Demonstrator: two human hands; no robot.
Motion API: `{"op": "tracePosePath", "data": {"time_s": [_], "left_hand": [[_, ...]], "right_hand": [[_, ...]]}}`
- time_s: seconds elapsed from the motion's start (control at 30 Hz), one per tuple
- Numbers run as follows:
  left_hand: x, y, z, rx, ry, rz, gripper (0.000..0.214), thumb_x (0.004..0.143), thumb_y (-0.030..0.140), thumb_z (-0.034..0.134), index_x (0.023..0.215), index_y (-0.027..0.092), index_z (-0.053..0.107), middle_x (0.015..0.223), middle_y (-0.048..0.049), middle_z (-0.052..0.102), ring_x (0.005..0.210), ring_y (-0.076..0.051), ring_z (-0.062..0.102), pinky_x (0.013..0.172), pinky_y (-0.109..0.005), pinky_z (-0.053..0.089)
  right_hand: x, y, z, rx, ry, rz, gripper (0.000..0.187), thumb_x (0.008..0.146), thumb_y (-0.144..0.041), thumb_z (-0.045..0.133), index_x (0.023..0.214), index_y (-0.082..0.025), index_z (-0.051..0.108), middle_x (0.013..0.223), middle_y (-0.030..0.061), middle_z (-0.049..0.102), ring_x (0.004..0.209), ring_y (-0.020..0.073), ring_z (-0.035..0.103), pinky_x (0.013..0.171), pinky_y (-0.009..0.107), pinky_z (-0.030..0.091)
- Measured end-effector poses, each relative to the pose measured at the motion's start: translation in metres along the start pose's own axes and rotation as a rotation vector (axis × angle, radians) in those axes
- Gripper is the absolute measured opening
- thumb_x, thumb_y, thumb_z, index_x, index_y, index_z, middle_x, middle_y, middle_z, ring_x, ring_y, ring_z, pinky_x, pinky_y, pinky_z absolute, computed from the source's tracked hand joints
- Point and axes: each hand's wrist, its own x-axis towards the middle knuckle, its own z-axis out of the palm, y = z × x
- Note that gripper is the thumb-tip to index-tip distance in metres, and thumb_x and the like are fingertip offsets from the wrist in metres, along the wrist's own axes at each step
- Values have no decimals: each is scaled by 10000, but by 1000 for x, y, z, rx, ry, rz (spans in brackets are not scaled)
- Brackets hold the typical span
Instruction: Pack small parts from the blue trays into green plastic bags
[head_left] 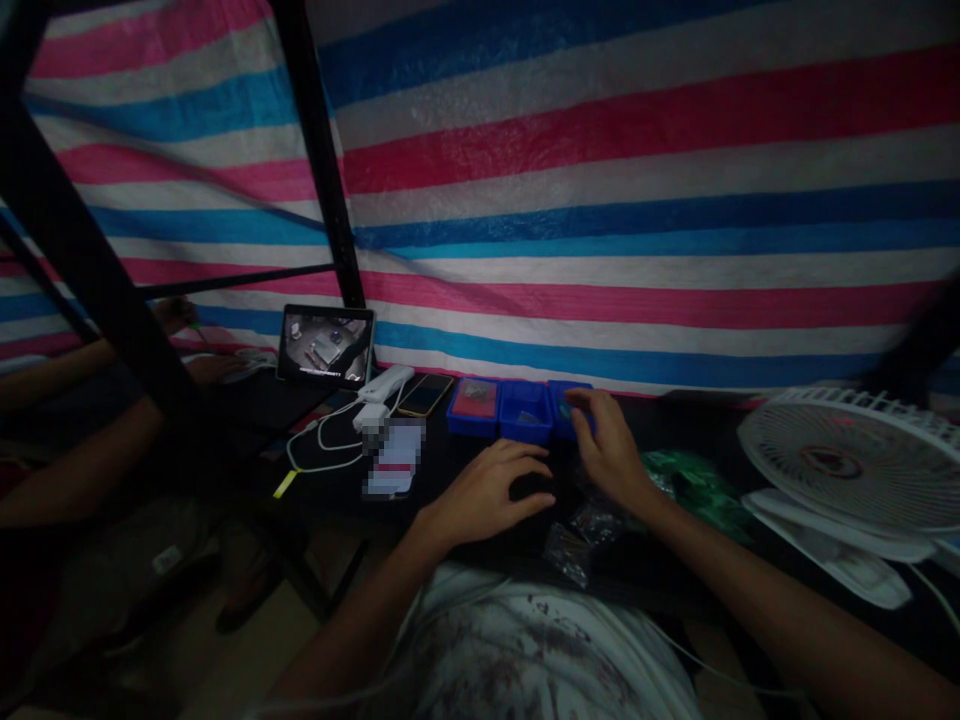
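My left hand (491, 492) hovers at or rests on the dark table, thumb and fingers apart, with nothing seen between them. Just ahead of it is the middle blue bin (526, 432), with a small clear item inside. My right hand (611, 450) reaches over the right blue bin (570, 390), thumb and forefinger apart; it partly hides that bin and whatever greenish content is in it. The left blue bin (472, 428) holds a reddish piece (475, 400). Small clear plastic bags (568, 552) lie between my forearms, near the table's front edge.
A white fan (832, 465) stands at the right, beside green plastic (694, 485). To the left are phones (425, 396), a white power strip (386, 384) with cables and a tablet (327, 345). Beyond a black frame post (97, 230), another person's arms (82, 450) work.
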Motion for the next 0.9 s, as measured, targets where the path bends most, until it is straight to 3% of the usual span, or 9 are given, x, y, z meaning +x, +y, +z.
{"op": "tracePosePath", "data": {"time_s": [0.17,0.27,0.43,0.63,0.9], "left_hand": [[0,5,7,32,-145,4,500,975,480,693,1441,320,610,1596,-74,530,1468,-293,482,1200,-517,398],[-1,5,9,59,-215,22,509,1002,476,652,1495,390,555,1643,-53,473,1496,-323,451,1193,-574,379],[-1,6,7,45,-239,78,466,1029,453,614,1489,477,539,1648,1,465,1516,-315,432,1204,-580,368],[-1,15,11,13,-253,114,549,944,540,709,1469,440,581,1640,-40,477,1521,-337,422,1208,-592,371],[0,12,17,-5,-245,114,374,983,462,685,1357,439,686,1587,-7,548,1499,-324,457,1206,-566,386]], "right_hand": [[0,-3,-2,36,28,46,259,1080,-339,414,1237,-225,585,1180,145,651,1127,334,618,1007,541,493],[1,-3,-2,39,34,53,258,1083,-348,408,1235,-230,580,1177,142,650,1121,332,616,1004,545,490],[0,0,-1,48,44,58,257,1078,-349,415,1230,-230,584,1170,139,652,1106,330,622,990,540,496],[0,0,-1,36,48,67,264,1079,-355,410,1228,-224,583,1172,143,650,1110,329,618,996,539,490],[1,0,-1,43,59,75,259,1072,-345,422,1225,-223,592,1161,141,654,1104,328,618,990,547,494]]}}
